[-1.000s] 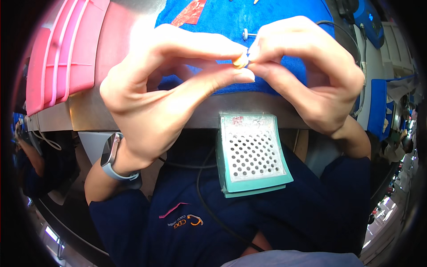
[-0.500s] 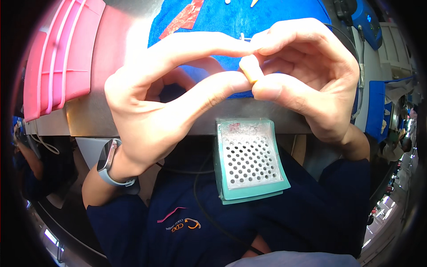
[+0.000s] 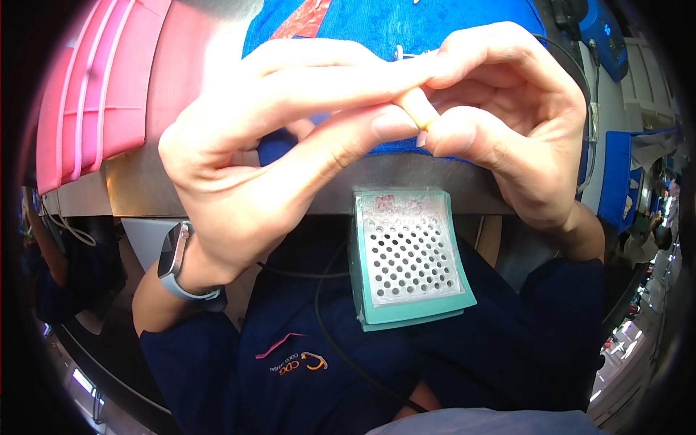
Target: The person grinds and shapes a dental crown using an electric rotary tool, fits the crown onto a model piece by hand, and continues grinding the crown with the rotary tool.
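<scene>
A small pale-yellow, peg-like piece [image 3: 418, 109] is pinched between my two hands above the front edge of the bench. My left hand [image 3: 246, 159] grips it with thumb and index finger, the index finger lying across its upper end. My right hand [image 3: 518, 138] is closed on its other side, the thumb tip against the lower end. The piece leans with its lower end to the right; fingers partly hide it. Behind the fingertips, a thin metal item [image 3: 400, 53] shows only in part.
A blue cloth [image 3: 406, 22] covers the bench, with a red translucent sheet [image 3: 303, 20] on it. Pink ribbed trays [image 3: 94, 94] stand left. A green-framed perforated metal grille [image 3: 409, 261] juts from the bench edge below my hands. A blue device [image 3: 605, 40] sits far right.
The piece has turned so its lower end points further right. My left index finger has slid over its top, and the left hand has shifted slightly up and left.
</scene>
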`<state>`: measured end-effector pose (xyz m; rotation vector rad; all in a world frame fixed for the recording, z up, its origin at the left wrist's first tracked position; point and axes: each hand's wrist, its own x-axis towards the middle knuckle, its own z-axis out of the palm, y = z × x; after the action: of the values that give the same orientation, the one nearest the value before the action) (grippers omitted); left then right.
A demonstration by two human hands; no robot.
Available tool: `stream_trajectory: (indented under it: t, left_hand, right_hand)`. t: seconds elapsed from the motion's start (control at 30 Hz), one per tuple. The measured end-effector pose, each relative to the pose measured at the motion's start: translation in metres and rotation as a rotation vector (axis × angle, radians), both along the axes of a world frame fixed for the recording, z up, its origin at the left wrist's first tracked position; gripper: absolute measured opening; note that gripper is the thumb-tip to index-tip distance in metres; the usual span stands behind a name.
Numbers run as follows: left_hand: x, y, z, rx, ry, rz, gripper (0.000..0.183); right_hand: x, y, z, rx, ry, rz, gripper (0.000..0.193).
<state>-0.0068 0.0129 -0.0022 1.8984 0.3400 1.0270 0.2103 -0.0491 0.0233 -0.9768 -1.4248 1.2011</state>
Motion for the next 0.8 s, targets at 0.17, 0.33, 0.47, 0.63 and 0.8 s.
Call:
stream_trajectory:
  t: [0.17,0.33,0.47,0.63,0.8]
  left_hand:
    - [-0.0026,-0.0066,0.0062,-0.072,0.101,0.059,0.025]
    - [0.0002,-0.0070,0.0037,-0.058,0.067,0.068,0.024]
    - [0.0010,-0.0083,0.0044,-0.095,0.072,0.066,0.027]
    - [0.0026,-0.0055,0.0026,-0.077,0.034,0.029,0.030]
    - [0.0023,-0.0064,0.0057,-0.029,0.076,0.035,0.030]
  right_hand:
    - [-0.0009,-0.0001,0.0002,-0.108,0.042,-0.029,0.030]
    - [0.0008,0.0003,-0.0009,-0.178,0.128,-0.004,0.030]
    - [0.0013,0.0014,-0.0021,-0.185,0.081,0.002,0.030]
    - [0.0005,0.0001,-0.0045,-0.126,0.060,-0.038,0.030]
    - [0.0023,0.0005,-0.0032,-0.109,0.071,0.002,0.032]
